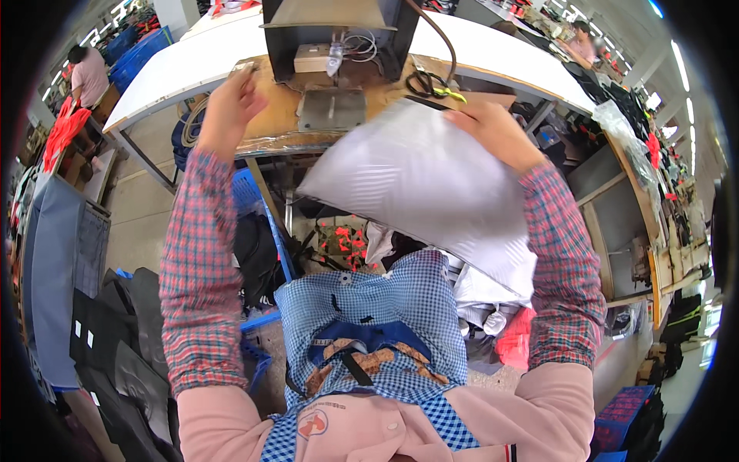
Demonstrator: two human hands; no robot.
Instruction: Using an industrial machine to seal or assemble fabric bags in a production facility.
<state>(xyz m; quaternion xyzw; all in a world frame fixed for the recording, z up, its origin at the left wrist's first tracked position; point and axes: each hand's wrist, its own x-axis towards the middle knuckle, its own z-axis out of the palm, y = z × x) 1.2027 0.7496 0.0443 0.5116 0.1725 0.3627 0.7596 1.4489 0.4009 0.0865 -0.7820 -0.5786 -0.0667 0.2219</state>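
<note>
My right hand (493, 132) grips the upper right corner of a shiny white-silver fabric piece (431, 181) with a ribbed pattern. The piece hangs slanting down over my lap, and a dark strip (427, 102) shows along its top edge. At the left end of the brown worktop (269, 123), my left hand (235, 108) is raised with fingers curled together; whatever may be between them is too small to make out. Between my hands stands a dark open-fronted machine (331, 58) with a flat metal plate (332, 109) before it.
Black-handled scissors (427, 83) and a yellow-green tool (450, 95) lie behind my right hand. White fabric (493, 289) is heaped below it. A blue crate (250, 192) stands under the worktop, and black panels (115, 354) are stacked at left. Other people sit farther off.
</note>
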